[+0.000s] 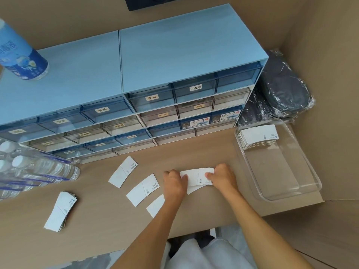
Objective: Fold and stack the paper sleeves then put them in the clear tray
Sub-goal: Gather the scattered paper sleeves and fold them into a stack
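Both hands rest on a white paper sleeve [196, 177] lying on the tan table. My left hand [174, 184] pinches its left end and my right hand [221, 176] presses its right end. Another sleeve lies partly under it. Three flat sleeves lie to the left: the far one [122, 174], the middle one [142, 190], and the near one [156, 207] partly hidden by my left forearm. A pile of unfolded sleeves [60, 211] sits at the near left. The clear tray [291, 191] stands at the right, holding a stack of folded sleeves [258, 137] at its far end.
A blue drawer cabinet [136, 84] runs along the back, with a blue-labelled bottle [21, 55] on top. Packed water bottles [35, 171] lie at the left. Dark plastic-wrapped items [281, 90] sit behind the tray. Cardboard walls close off the right side.
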